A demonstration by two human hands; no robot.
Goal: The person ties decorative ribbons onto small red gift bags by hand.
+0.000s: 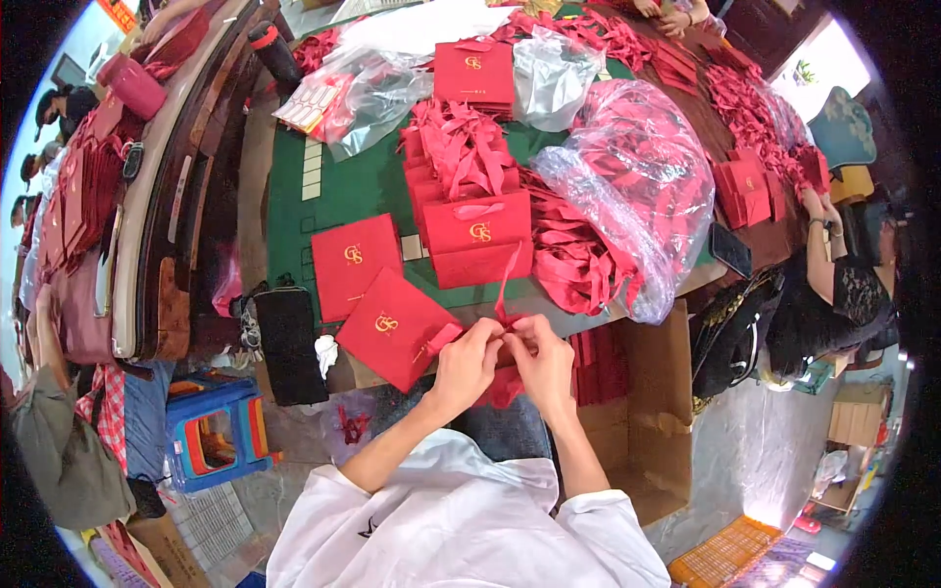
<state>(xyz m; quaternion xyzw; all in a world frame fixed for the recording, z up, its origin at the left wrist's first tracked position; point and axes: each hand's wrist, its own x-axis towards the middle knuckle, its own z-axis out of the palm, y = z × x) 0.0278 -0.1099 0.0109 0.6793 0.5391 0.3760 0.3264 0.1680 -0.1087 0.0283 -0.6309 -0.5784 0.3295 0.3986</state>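
Note:
My left hand (467,367) and my right hand (538,359) meet at the table's near edge, fingertips closed together on a red ribbon (508,279). One end of it sticks up above my fingers; the part between the fingertips is hidden. Beside my left hand lies a flat red paper bag (390,318) with a gold emblem and a short ribbon tail. It overlaps another red bag (345,257). Just beyond my hands stands a row of red gift bags (480,265), with loose ribbons heaped on top. To the right, more red ribbons (578,260) spill from a clear plastic bag (647,186).
A stack of red bags (473,73) sits on the green tabletop (289,196) further back. A black phone (729,250) lies near the right edge. Below the table are a cardboard box (662,421) and blue stools (211,431). Other people work at both sides.

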